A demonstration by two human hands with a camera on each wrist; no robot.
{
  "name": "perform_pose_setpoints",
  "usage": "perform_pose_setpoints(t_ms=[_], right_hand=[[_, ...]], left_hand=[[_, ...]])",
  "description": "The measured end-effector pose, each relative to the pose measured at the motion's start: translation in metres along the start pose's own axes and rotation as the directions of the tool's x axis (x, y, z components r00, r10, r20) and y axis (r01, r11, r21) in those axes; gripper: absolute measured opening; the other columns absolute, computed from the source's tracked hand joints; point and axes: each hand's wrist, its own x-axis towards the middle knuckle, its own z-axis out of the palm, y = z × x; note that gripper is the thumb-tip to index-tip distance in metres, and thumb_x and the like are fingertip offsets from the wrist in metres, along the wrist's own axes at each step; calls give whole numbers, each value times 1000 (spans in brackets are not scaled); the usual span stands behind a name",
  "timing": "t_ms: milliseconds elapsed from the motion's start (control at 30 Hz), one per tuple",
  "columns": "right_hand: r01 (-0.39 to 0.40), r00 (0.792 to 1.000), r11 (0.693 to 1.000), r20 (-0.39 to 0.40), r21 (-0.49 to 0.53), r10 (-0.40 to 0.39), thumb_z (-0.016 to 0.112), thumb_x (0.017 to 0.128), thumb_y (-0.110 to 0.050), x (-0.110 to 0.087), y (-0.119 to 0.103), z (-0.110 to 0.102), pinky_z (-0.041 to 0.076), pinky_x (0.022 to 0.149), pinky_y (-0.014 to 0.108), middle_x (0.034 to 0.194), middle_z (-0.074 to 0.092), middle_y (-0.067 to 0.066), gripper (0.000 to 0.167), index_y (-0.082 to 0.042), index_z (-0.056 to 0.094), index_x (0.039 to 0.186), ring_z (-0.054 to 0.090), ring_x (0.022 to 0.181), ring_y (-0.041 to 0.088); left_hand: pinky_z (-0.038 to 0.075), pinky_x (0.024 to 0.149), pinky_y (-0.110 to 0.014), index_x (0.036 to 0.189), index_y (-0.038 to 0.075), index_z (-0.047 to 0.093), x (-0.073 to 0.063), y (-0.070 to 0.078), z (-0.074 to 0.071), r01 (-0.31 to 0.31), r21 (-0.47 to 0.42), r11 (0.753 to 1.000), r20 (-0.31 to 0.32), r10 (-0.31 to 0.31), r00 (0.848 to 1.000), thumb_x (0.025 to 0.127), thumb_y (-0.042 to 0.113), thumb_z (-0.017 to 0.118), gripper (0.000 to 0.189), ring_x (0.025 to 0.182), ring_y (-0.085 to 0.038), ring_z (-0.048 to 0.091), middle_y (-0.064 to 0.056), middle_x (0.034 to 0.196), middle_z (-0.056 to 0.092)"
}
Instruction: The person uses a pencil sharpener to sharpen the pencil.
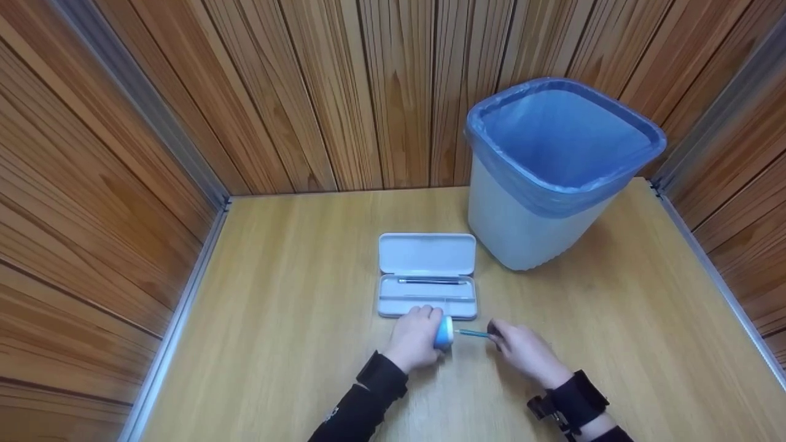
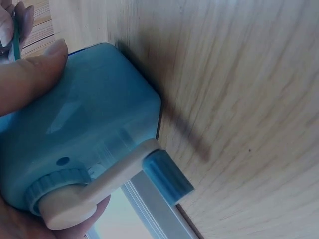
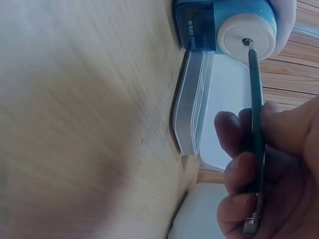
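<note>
In right hand (image 1: 522,348): green pencil (image 3: 255,92), tip at sharpener (image 3: 228,31).

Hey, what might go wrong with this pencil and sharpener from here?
The right hand holds the pencil with its tip near the hole in the sharpener; a crooked push might snap it. The left hand alone grips the sharpener, so it might twist. The open pencil case lies close by and might get bumped.
</note>
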Motion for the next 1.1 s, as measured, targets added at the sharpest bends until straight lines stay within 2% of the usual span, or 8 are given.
perform_pose_setpoints(t_ms=[233, 333, 567, 967, 1100], right_hand=[[81, 993, 996, -85, -32, -84, 67, 88, -3, 10, -4, 12, 52, 62, 29, 77, 66, 3, 10, -8, 59, 92, 65, 70, 17], [79, 991, 997, -106, -25, -81, 68, 86, 0, 14, -6, 17, 53, 63, 31, 77, 65, 3, 13, -8, 59, 92, 65, 72, 20], [8, 997, 998, -73, 56, -4, 67, 85, 4, 21, -10, 26, 54, 67, 31, 79, 67, 4, 15, -8, 60, 91, 66, 75, 18], [24, 998, 999, -58, 35, -22, 68, 82, 8, 34, -27, 30, 50, 65, 30, 76, 64, 5, 22, -10, 55, 83, 58, 71, 16], [25, 998, 999, -62, 20, -24, 68, 82, 7, 34, -26, 32, 48, 63, 29, 75, 61, 2, 22, -10, 55, 84, 55, 69, 14]], left_hand=[[52, 78, -33, 117, 11, 57, 1, 1, 1, -9, 29, 1000, -6, 9, 1000, 65, 38, 90, 67, 90, -22, 61, -5, 105, 66], [52, 76, -32, 116, 11, 57, 1, 1, 3, -15, 41, 999, -8, 16, 1000, 65, 40, 90, 68, 89, -22, 61, -5, 104, 66], [52, 78, -32, 119, 11, 58, 0, 2, 3, -10, 52, 999, 5, 10, 1000, 66, 42, 89, 69, 91, -21, 61, -5, 107, 67], [51, 79, -32, 115, 11, 59, 3, 3, 3, -51, 116, 992, -50, 57, 997, 65, 47, 89, 69, 87, -20, 61, -3, 102, 68], [52, 91, -36, 116, 12, 58, 3, 2, 2, -53, 137, 989, -36, 58, 998, 66, 49, 88, 69, 94, -20, 64, -3, 104, 68]])
